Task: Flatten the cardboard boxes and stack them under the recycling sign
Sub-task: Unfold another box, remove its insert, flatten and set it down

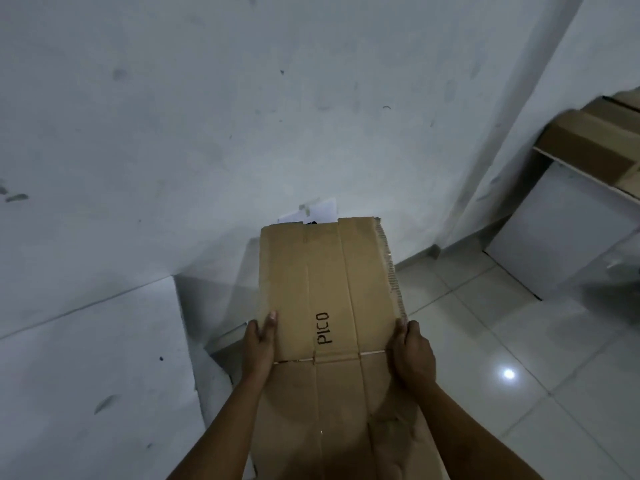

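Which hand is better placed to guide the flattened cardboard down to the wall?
Neither clearly: the left hand and right hand grip opposite edges of the flattened cardboard at matching height, so both should lower it together.

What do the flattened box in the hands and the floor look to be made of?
Flattened box: brown corrugated cardboard, matte; fluting shows along its torn right edge, creases run lengthwise. Floor: probably glazed ceramic or similar tile, glossy; grout lines and a bright light reflection show.

Dim, bluish light; a glare spot on the floor tiles [508,374], blurred right edge, wide-angle bending at borders.
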